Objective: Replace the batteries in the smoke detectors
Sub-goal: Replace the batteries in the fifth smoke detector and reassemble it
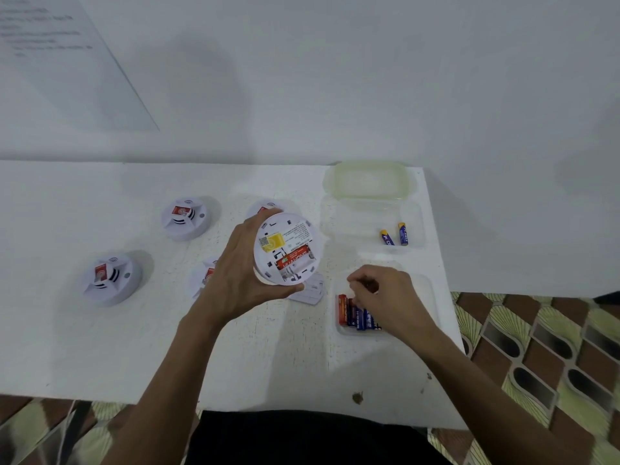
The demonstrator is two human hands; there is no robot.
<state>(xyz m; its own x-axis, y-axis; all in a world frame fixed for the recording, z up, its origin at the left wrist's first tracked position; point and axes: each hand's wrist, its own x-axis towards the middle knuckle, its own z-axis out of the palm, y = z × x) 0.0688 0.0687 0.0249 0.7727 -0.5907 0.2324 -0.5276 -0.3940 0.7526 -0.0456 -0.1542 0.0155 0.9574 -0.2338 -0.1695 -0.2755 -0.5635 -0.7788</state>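
My left hand point(235, 280) grips the detector point(285, 250), underside up, over the tabletop point(100, 347).
My right hand point(385, 297) curls over the loose batteries point(355, 317); I can't tell if it holds one. The detector partly hides a far detector point(265, 207); its orange cell point(295, 261) lies left-right.

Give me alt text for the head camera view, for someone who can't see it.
A left hand holds a white smoke detector underside up, one red battery in it, while the right hand reaches into a clear tray of batteries.
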